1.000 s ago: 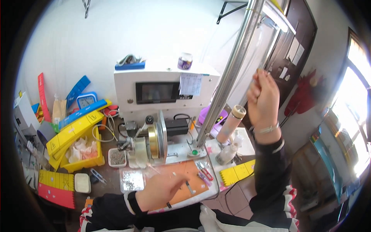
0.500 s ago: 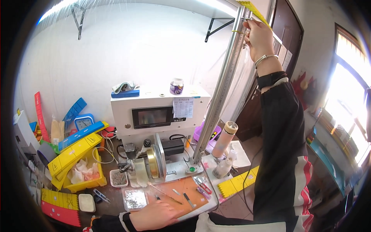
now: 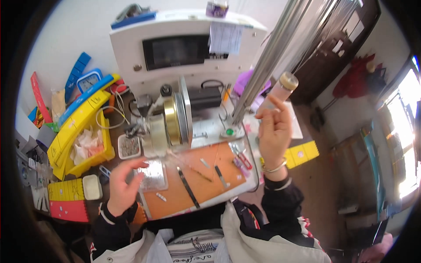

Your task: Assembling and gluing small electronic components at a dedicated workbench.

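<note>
My left hand (image 3: 124, 186) is raised at the left edge of the orange-brown work mat (image 3: 175, 199), thumb and forefinger apart with nothing visible between them. Close to its fingertips lies a clear plastic box (image 3: 153, 176) with small shiny contents. On the right, my right hand (image 3: 276, 136) hovers by the foot of the tall metal rail (image 3: 263, 65), forefinger extended and the other fingers loosely bent; I see nothing in it. Behind it stands a pale bottle (image 3: 286, 87). On the mat lie a black strip-like tool (image 3: 188, 188), a thin stick (image 3: 197, 173) and a small knife-like tool (image 3: 221, 176).
A white machine (image 3: 127, 48) with a dark screen and a gold-rimmed wheel (image 3: 172, 120) stands behind the mat. At left are a yellow bin (image 3: 107, 140), a small white tray of tiny parts (image 3: 130, 146) and yellow strips (image 3: 79, 131). Red-handled snips (image 3: 244, 161) lie on the right.
My right hand has come down from the top of the rail to beside its foot. My left hand has lifted off the mat and moved left. The view has tilted downward.
</note>
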